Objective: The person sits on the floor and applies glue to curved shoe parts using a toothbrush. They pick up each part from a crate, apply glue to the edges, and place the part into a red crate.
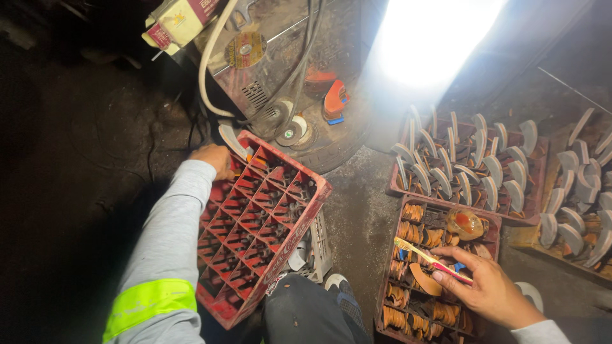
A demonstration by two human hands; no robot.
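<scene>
Toothbrush (428,258) (red-and-yellow handle) lies pinched in right hand (488,290) fingers over the rust-filled crate (440,267), long axis running up-left, bristles away from the palm; left hand (213,160) closed on tilted red crate (258,223) rim, well apart.

A small carton (180,21) lies tilted at the top left edge of the view, a cream box with red end panels and a yellow patch on its side. Just right of it, a round abrasive disc (246,50) resting on the dark machine top carries a circular yellow-and-red label, though the dim light leaves its markings unclear.
</scene>
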